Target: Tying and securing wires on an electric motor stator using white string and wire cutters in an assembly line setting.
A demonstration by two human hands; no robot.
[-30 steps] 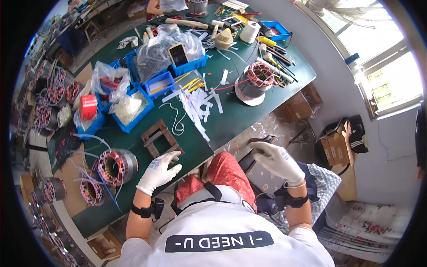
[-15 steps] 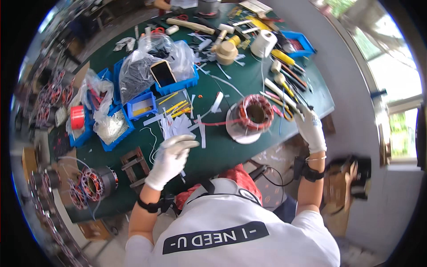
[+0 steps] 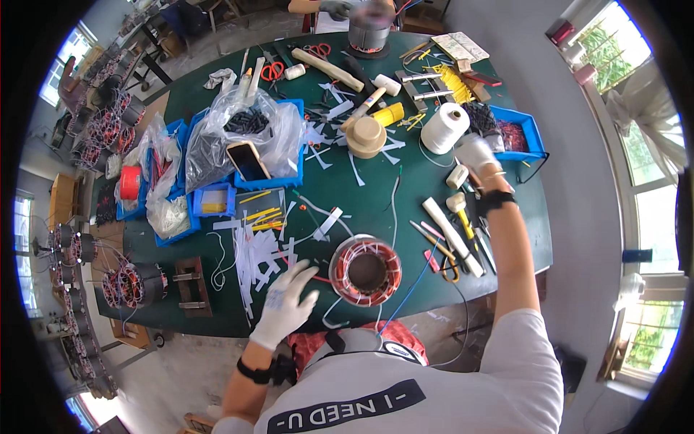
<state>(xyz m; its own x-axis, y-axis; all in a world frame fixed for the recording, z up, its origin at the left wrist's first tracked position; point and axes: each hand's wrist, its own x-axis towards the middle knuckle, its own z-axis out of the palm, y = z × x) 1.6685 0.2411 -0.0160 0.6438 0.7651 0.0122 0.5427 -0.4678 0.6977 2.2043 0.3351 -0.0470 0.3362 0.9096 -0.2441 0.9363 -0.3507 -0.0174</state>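
A motor stator, a ring wound with red and copper wire, lies on the green table in front of me. My left hand, white-gloved, hovers at its left with fingers spread and nothing in them. White paper strips lie just beyond that hand. My right hand, gloved as well, reaches to the far right beside a white thread spool. Motion smears its fingers, and I cannot tell whether they hold anything. Close to it are a mallet and a yellow-handled tool further left.
Blue bins with plastic bags and a phone stand at the left. Scissors and a pale wooden stick lie right of the stator. Another wound stator sits at the left edge. Across the table a person's gloved hand is beside another stator.
My right hand has moved farther away across the table, from the tools toward the thread spool. My left hand's fingers have spread. The whole view has shifted, showing more of the far side.
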